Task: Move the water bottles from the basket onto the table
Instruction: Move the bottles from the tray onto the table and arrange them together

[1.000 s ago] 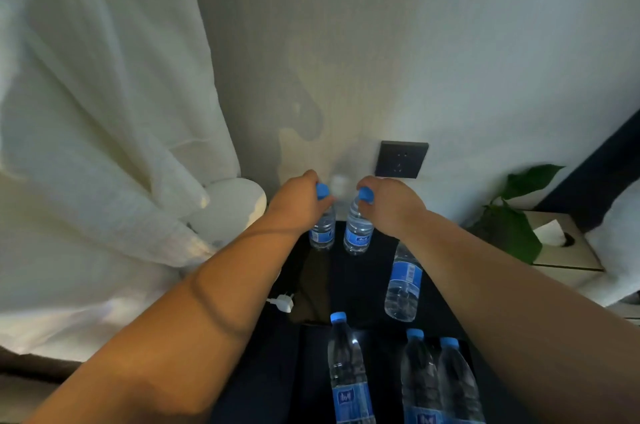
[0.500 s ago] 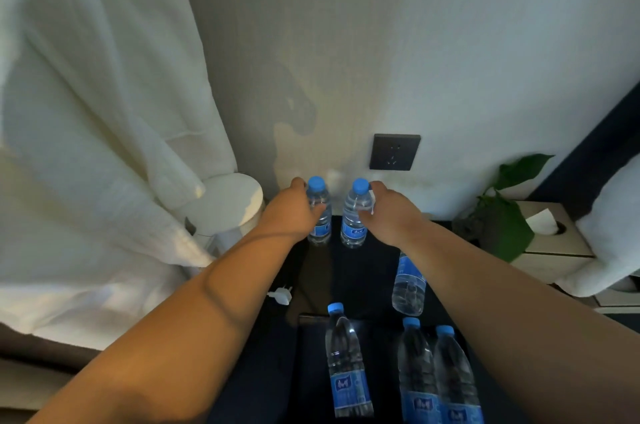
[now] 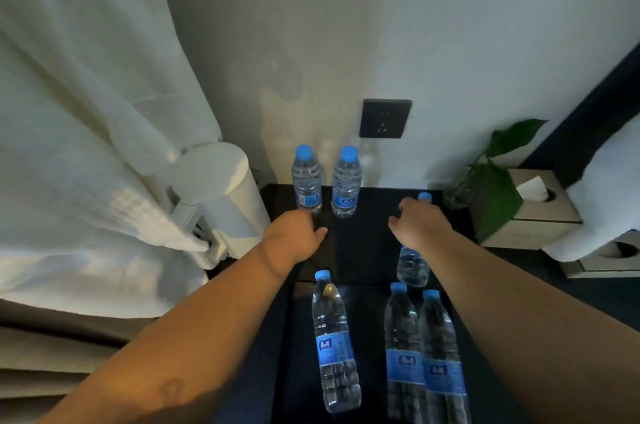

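Observation:
Two clear water bottles with blue caps, one on the left and one on the right, stand upright side by side at the back of the dark table, against the wall. My left hand hovers just in front of them, empty, fingers loosely apart. My right hand is empty too and partly covers a third upright bottle on the table. Three more bottles lie in the dark basket closest to me.
A white cylindrical appliance and hanging white cloth crowd the table's left side. A black wall socket sits above the table. A green plant, a tissue box and a white towel stand to the right.
Both hands have let go of the two bottles at the back of the table and drawn back toward me. The right hand has shifted rightward over the third bottle.

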Motion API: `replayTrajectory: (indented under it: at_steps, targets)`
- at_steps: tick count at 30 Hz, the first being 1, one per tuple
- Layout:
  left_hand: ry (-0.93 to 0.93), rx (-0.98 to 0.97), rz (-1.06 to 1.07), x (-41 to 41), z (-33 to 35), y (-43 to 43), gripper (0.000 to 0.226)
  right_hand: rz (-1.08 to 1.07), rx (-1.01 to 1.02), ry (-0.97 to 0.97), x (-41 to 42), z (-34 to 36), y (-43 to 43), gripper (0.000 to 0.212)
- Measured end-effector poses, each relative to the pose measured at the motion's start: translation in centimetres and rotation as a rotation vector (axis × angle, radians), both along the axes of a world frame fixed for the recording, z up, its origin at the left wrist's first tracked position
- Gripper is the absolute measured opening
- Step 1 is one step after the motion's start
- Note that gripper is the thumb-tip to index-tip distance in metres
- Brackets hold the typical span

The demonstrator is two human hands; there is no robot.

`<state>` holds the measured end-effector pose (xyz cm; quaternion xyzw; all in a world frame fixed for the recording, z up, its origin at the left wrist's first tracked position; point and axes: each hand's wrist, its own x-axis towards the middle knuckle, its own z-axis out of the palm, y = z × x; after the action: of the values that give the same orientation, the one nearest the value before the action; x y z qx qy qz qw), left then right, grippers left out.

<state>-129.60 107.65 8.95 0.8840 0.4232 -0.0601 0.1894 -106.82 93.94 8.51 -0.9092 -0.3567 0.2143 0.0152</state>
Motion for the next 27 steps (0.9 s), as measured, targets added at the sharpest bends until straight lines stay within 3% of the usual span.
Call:
replayTrajectory:
  at_steps: [4,7,12,19,27]
  targets:
    - [0.210,-0.124,0.044,-0.2,-3.5,-1.6,0.063,-0.126,-0.038,-0.086,1.2,-2.1,-1.4,0.066]
    - [0.283,-0.175,0.072,-0.2,-5.8,-3.1,0.071,-0.199,-0.005,-0.114,2.2,-3.7,-2.1,0.076]
    - [0.284,-0.176,0.165,0.2,-7.2,-5.5,0.045,-0.270,0.039,-0.033,3.8,-6.4,-2.9,0.084]
    - [0.259,-0.249,0.186,0.7,-6.8,-6.5,0.042,-0.394,0.177,0.228,3.2,-7.3,-2.2,0.093]
    - [0.076,-0.330,0.252,0.2,-4.9,-7.3,0.039,-0.320,0.359,0.272,1.6,-5.8,-2.1,0.089]
